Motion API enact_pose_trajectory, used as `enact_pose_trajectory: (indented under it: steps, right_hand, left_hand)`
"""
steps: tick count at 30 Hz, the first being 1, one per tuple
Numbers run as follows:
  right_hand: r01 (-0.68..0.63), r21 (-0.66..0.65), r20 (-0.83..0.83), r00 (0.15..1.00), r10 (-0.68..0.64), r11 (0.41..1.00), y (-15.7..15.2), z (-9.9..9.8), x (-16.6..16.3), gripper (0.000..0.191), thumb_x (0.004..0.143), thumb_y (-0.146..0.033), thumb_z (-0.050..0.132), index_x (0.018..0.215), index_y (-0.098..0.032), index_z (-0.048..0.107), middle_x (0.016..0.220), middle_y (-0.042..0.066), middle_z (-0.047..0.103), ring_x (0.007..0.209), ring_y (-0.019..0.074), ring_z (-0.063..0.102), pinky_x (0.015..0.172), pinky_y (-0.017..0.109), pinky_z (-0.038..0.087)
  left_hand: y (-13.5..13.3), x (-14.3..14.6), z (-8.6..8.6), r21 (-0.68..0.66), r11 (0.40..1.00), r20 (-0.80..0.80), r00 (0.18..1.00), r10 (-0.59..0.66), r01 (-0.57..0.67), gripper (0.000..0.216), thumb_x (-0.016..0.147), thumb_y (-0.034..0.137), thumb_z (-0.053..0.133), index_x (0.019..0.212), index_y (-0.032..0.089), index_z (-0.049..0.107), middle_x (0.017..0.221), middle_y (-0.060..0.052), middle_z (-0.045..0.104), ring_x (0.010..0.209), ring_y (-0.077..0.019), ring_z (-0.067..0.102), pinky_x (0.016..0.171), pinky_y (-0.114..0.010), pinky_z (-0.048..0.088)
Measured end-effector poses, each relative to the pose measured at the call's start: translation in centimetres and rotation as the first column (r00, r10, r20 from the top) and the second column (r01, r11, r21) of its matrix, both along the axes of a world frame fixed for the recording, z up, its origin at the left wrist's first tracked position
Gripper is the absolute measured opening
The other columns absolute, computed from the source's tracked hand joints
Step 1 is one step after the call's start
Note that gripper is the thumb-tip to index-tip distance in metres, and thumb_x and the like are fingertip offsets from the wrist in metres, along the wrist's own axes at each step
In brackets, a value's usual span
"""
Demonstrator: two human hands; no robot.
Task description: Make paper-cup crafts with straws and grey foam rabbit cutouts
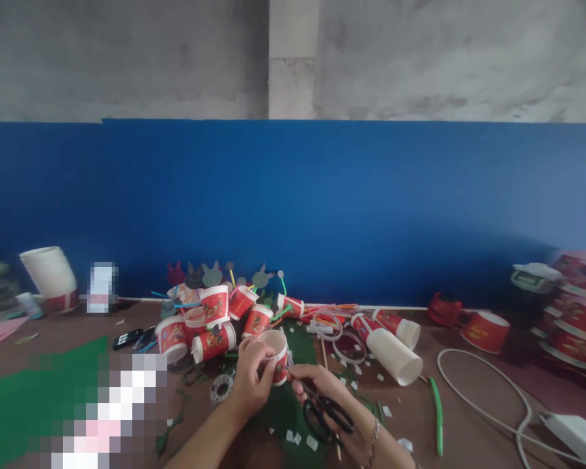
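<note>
A red and white paper cup (280, 348) stands tilted in front of me, its open mouth upward. My left hand (252, 376) grips it by the near rim, thumb and fingers closed on the wall. Black-handled scissors (315, 419) are in my right hand (325, 385); their loops hang below the palm. The right fingertips are close to the cup's right side, and the blades are mostly hidden there. A roll of clear tape (221, 388) lies just left of my left hand. Beneath the cup is a strip of green paper (300, 348).
Several red cups (215, 344) with straws and animal cutouts are heaped behind. Stacked cups (395, 355) lie to the right, near a green tube (437, 417) and a white cable (512, 391). Paper scraps (312, 443) litter the table. Green sheets (43, 384) lie left.
</note>
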State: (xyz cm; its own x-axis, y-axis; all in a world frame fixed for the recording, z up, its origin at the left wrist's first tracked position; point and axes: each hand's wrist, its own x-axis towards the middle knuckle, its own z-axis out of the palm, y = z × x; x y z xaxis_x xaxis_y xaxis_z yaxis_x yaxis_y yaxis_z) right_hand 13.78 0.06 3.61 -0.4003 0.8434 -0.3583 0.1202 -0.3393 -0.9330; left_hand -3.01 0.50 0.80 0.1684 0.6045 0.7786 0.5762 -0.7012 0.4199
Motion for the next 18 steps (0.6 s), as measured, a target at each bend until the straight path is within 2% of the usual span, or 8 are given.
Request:
enact_pose_trajectory:
  steps: [2, 4, 6, 8, 10, 13, 15, 18]
  right_hand:
    - [-0.012, 0.073, 0.095, 0.995, 0.005, 0.997, -0.4, 0.2, -0.1, 0.018, 0.074, -0.03, 0.05, 0.06, -0.018, 0.05, 0.044, -0.003, 0.053, 0.035, 0.009, 0.042, 0.039, 0.021, 0.028]
    - [-0.023, 0.248, 0.249, 0.968, -0.041, 0.969, -1.1, 0.4, -0.3, 0.018, 0.073, -0.025, 0.05, 0.057, -0.019, 0.045, 0.043, -0.003, 0.052, 0.035, 0.0092, 0.042, 0.039, 0.022, 0.025]
    - [-0.048, 0.496, 0.388, 0.905, -0.172, 0.867, -1.8, 0.7, -0.5, 0.022, 0.071, -0.02, 0.051, 0.052, -0.02, 0.039, 0.043, -0.003, 0.05, 0.04, 0.0094, 0.043, 0.042, 0.022, 0.025]
    - [-0.08, 0.648, 0.436, 0.855, -0.282, 0.758, -2.2, 0.7, -0.5, 0.026, 0.069, -0.017, 0.053, 0.049, -0.02, 0.036, 0.045, -0.002, 0.049, 0.046, 0.0094, 0.043, 0.045, 0.023, 0.024]
    - [-0.055, 0.591, 0.408, 0.881, -0.24, 0.804, -2.1, 0.6, -0.5, 0.025, 0.07, -0.019, 0.053, 0.05, -0.02, 0.038, 0.045, -0.002, 0.05, 0.044, 0.009, 0.042, 0.045, 0.023, 0.023]
    - [-0.005, 0.202, 0.174, 0.984, -0.031, 0.979, -1.0, 0.2, -0.1, 0.02, 0.071, -0.028, 0.055, 0.055, -0.018, 0.048, 0.042, -0.002, 0.052, 0.038, 0.009, 0.041, 0.041, 0.022, 0.024]
    - [-0.009, 0.035, 0.031, 0.999, 0.008, 0.999, -0.2, -0.2, 0.2, 0.021, 0.071, -0.033, 0.054, 0.058, -0.017, 0.053, 0.046, -0.002, 0.053, 0.039, 0.0094, 0.043, 0.041, 0.021, 0.027]
    - [-0.016, -0.011, -0.042, 0.999, 0.016, 1.0, 0.3, -0.5, 0.5, 0.025, 0.072, -0.039, 0.053, 0.059, -0.018, 0.054, 0.047, -0.002, 0.052, 0.039, 0.0087, 0.041, 0.041, 0.021, 0.028]
  left_hand:
    - [0.0, 0.0, 0.0, -0.017, 1.0, -0.02, 1.0, -0.009, 0.009, 0.012, 0.083, 0.02, 0.045, 0.074, 0.02, 0.052, 0.065, -0.001, 0.057, 0.069, -0.0184, 0.055, 0.086, -0.042, 0.039]
    - [0.0, 0.0, -0.1, -0.043, 0.999, -0.048, 0.998, -0.027, 0.025, 0.013, 0.084, 0.019, 0.045, 0.073, 0.02, 0.052, 0.065, -0.001, 0.057, 0.069, -0.0177, 0.054, 0.085, -0.042, 0.038]
    - [-0.1, 0.0, -0.1, -0.056, 0.998, -0.073, 0.996, -0.043, 0.039, 0.012, 0.084, 0.019, 0.046, 0.075, 0.02, 0.052, 0.067, -0.001, 0.058, 0.07, -0.0174, 0.054, 0.086, -0.042, 0.038]
    - [-0.2, 0.1, 0.0, -0.055, 0.997, -0.087, 0.995, -0.052, 0.047, 0.01, 0.084, 0.02, 0.046, 0.076, 0.02, 0.053, 0.07, -0.002, 0.059, 0.071, -0.0178, 0.055, 0.087, -0.042, 0.037]
    - [-0.2, 0.1, 0.0, -0.049, 0.998, -0.083, 0.995, -0.049, 0.045, 0.011, 0.084, 0.02, 0.047, 0.076, 0.02, 0.053, 0.068, -0.001, 0.058, 0.07, -0.0178, 0.055, 0.086, -0.042, 0.038]
    - [-0.1, 0.1, -0.1, -0.026, 0.999, -0.042, 0.999, -0.027, 0.026, 0.012, 0.083, 0.019, 0.046, 0.074, 0.02, 0.053, 0.065, -0.001, 0.058, 0.069, -0.0179, 0.055, 0.084, -0.041, 0.04]
    - [0.0, 0.0, -0.2, -0.01, 1.0, -0.016, 1.0, -0.012, 0.012, 0.012, 0.083, 0.02, 0.045, 0.074, 0.02, 0.053, 0.066, -0.001, 0.058, 0.07, -0.0187, 0.056, 0.085, -0.042, 0.04]
    - [0.1, 0.0, -0.3, -0.008, 1.0, -0.002, 1.0, 0.007, -0.007, 0.011, 0.083, 0.02, 0.045, 0.076, 0.02, 0.054, 0.068, -0.002, 0.06, 0.073, -0.0198, 0.058, 0.088, -0.043, 0.039]
